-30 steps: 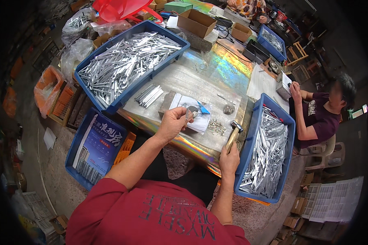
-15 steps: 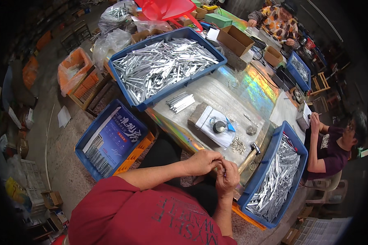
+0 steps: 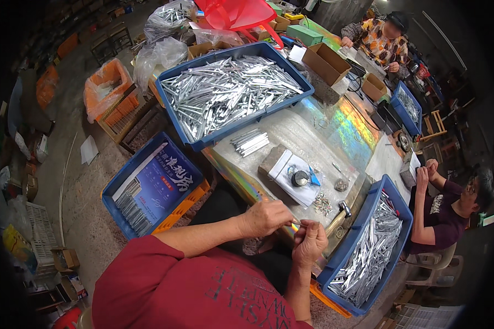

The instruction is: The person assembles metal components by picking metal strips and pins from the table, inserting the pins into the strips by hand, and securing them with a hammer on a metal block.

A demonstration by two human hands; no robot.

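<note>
My left hand [image 3: 264,218] and my right hand [image 3: 310,244] are both closed in a pinch over the near edge of the table. A small thin piece [image 3: 295,222] spans the gap between their fingertips; its exact kind is too small to make out. Just beyond the hands, a stone block [image 3: 270,160] carries a white pad [image 3: 284,181] and a small dark-lidded round jar [image 3: 299,178]. Tiny metal parts [image 3: 323,204] lie in a heap beside the pad, with a hammer [image 3: 344,208] to their right.
Large blue bins of silvery metal strips stand at the far left [image 3: 197,143] and at the right [image 3: 326,277]. A neat row of strips [image 3: 250,142] lies on the table. Another blue crate [image 3: 108,192] is at lower left. Two people sit across and to the right.
My hands have drawn slightly apart, so the thin piece now shows between the fingertips. The view has shifted a little. The person at right has moved their hands slightly.
</note>
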